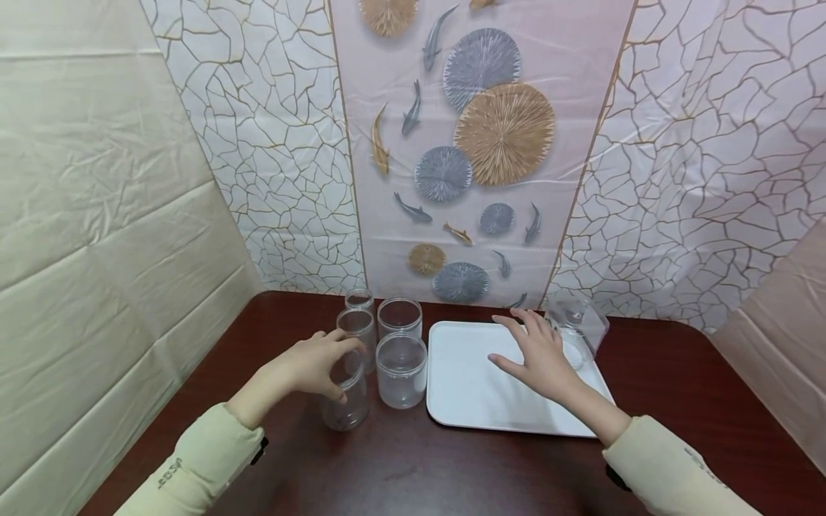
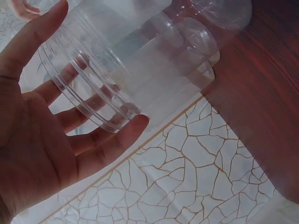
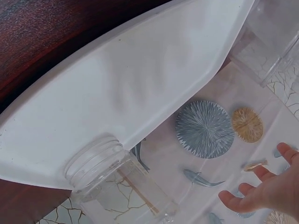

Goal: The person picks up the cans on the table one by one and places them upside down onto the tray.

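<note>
My left hand point(image 1: 317, 364) grips the rim of the front-left clear plastic jar point(image 1: 348, 410), thumb on the near side. In the left wrist view, the fingers lie around that jar's ridged mouth point(image 2: 88, 88). The jar stands upright on the table. Above the white tray point(image 1: 477, 390), my right hand point(image 1: 540, 358) hovers with fingers spread, holding nothing. Behind it, partly hidden, another clear jar point(image 1: 590, 326) is on the tray's far right. The right wrist view shows this jar point(image 3: 100, 161) mouth down, its threaded rim against the tray.
Close to the left hand stand several more clear open jars, among them one at the tray's left edge point(image 1: 401, 380), one behind it point(image 1: 400, 315) and a narrower one at the back point(image 1: 359, 298). The dark red table point(image 1: 413, 466) meets a patterned cloth backdrop point(image 1: 290, 143).
</note>
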A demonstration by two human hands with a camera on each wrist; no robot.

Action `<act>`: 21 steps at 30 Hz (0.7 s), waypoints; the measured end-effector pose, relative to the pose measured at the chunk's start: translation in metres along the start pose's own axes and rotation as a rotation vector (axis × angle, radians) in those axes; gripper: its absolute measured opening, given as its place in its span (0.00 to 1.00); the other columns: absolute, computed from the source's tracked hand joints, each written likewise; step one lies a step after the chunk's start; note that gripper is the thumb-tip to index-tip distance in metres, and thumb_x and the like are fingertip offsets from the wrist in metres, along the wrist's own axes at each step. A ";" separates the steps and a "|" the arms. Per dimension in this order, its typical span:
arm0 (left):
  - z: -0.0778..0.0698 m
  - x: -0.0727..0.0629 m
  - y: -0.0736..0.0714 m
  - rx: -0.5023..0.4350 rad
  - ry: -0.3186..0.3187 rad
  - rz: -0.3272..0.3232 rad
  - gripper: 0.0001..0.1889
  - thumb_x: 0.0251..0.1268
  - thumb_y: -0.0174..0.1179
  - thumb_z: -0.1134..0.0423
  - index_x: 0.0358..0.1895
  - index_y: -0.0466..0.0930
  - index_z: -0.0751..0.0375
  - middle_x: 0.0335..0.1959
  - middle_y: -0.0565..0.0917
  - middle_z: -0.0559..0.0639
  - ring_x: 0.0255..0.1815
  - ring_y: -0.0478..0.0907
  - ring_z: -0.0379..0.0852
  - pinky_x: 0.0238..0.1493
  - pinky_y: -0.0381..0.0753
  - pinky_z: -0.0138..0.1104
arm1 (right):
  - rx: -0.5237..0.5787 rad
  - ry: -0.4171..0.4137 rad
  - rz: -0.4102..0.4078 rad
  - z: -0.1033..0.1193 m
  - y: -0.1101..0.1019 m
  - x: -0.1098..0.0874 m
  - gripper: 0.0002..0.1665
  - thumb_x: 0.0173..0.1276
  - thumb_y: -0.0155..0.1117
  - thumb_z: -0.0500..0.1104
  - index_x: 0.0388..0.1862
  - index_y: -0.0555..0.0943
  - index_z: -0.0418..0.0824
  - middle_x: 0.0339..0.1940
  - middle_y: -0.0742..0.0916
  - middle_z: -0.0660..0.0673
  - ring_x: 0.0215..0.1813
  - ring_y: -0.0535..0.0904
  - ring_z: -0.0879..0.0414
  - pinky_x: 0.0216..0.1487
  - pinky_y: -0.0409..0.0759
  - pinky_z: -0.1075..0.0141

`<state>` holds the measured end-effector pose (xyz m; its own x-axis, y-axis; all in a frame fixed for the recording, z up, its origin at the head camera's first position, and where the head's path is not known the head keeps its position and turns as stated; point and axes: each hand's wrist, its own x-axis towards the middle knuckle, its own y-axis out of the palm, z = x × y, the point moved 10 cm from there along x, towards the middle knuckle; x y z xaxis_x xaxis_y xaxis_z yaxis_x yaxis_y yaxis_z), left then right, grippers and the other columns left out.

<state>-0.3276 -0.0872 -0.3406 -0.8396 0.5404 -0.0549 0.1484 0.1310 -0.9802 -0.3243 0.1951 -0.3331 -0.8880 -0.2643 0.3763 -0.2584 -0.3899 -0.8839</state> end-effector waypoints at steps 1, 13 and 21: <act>0.000 -0.001 -0.001 0.002 -0.003 -0.003 0.35 0.36 0.77 0.56 0.55 0.72 0.45 0.58 0.73 0.53 0.52 0.72 0.55 0.39 0.78 0.48 | -0.001 0.004 0.001 0.000 -0.001 0.000 0.37 0.61 0.66 0.53 0.67 0.67 0.45 0.67 0.66 0.30 0.69 0.56 0.31 0.58 0.54 0.27; -0.011 -0.012 -0.022 0.002 0.057 -0.050 0.33 0.37 0.76 0.54 0.53 0.73 0.46 0.50 0.76 0.50 0.47 0.75 0.51 0.40 0.78 0.45 | 0.071 0.008 -0.026 -0.003 -0.012 0.004 0.35 0.63 0.65 0.51 0.66 0.67 0.42 0.66 0.68 0.31 0.66 0.61 0.30 0.54 0.61 0.27; -0.023 -0.028 -0.047 -0.025 0.134 -0.068 0.32 0.39 0.75 0.55 0.54 0.73 0.46 0.50 0.77 0.49 0.48 0.77 0.51 0.46 0.77 0.45 | 0.158 0.035 0.008 -0.008 -0.015 0.004 0.34 0.66 0.61 0.51 0.67 0.66 0.37 0.67 0.67 0.31 0.67 0.62 0.32 0.59 0.66 0.35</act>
<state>-0.2991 -0.0889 -0.2882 -0.7711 0.6356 0.0390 0.1078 0.1906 -0.9757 -0.3269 0.2069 -0.3200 -0.9031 -0.2381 0.3573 -0.1908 -0.5230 -0.8307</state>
